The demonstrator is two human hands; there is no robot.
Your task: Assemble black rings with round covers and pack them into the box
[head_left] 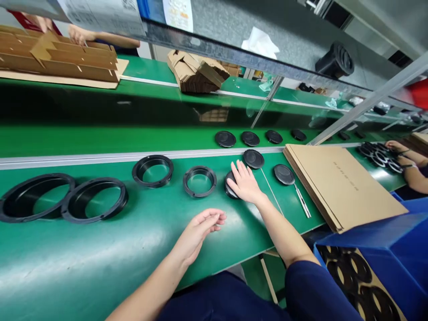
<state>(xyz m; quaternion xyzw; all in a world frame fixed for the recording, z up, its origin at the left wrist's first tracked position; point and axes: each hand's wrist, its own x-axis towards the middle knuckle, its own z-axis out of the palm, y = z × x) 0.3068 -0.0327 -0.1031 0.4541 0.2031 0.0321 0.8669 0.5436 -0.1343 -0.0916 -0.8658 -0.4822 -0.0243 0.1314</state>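
Right hand [245, 183]: flat, fingers spread, pressing round black plastic disc [230, 185] on green worktop [133, 249] | left hand [197, 234]: loosely curled, empty, near that disc.

The right hand [245, 182] lies palm down, arm stretched forward from a dark blue sleeve at the lower right, forearm bare and angled up and to the left. Its fingers [238, 168] are spread a little and point away from the body, flat rather than curled. The left hand [198, 235] hangs nearer the body, its bare forearm coming in from the bottom edge. It is turned on its side, palm facing right, fingers loosely curled with the tips bent inward, holding nothing. The two hands are apart.
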